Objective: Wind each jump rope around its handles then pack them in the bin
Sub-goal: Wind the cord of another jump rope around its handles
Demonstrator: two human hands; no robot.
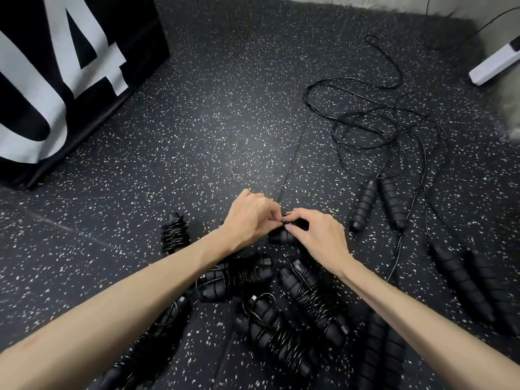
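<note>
Both my hands meet over the speckled floor around one black jump rope bundle. My left hand grips it from the left, and my right hand pinches its cord at the top. Most of that bundle is hidden under my fingers. Several wound black ropes lie below my arms: one upright bundle at the left, another bundle under my left wrist, and a third bundle under my right wrist. An unwound rope lies to the right, its cord looping far across the floor.
A large black box with white lettering stands at the upper left. A white power strip lies by the wall at the upper right. More black handles lie at the right edge. No bin is in view.
</note>
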